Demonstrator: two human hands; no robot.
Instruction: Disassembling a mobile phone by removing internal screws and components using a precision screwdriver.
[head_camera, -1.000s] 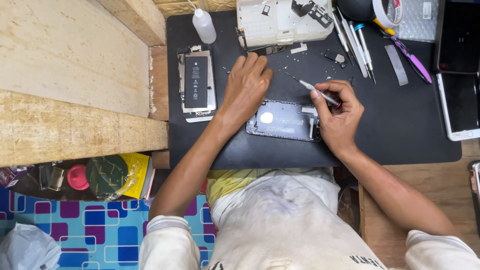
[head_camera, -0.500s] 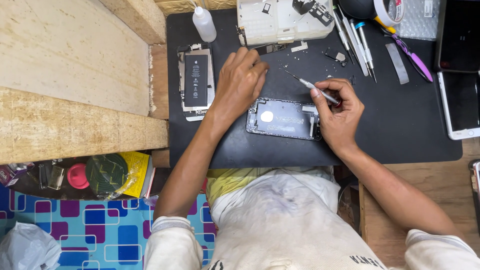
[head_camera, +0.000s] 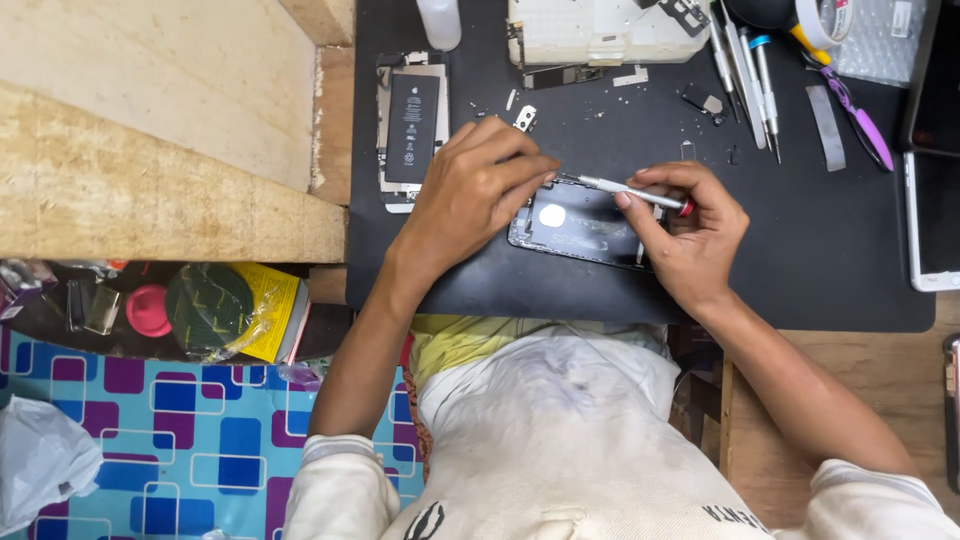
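Observation:
An opened dark phone body (head_camera: 580, 225) lies on the black work mat (head_camera: 800, 270) in front of me. My left hand (head_camera: 470, 195) rests on its left end, fingers curled over the edge and steadying it. My right hand (head_camera: 690, 225) grips a slim silver screwdriver (head_camera: 625, 188) with a red cap, held nearly level, its tip pointing left toward my left fingertips above the phone body.
A second opened phone with a black battery (head_camera: 412, 125) lies at the mat's upper left. Small screws and parts are scattered nearby. More screwdrivers and tweezers (head_camera: 745, 70) lie top right, a white tray (head_camera: 600, 30) at the top, a wooden bench (head_camera: 150, 130) at left.
My left hand has slid right from the battery phone onto the dark phone body. My right hand has turned the screwdriver to lie level, tip near my left fingers.

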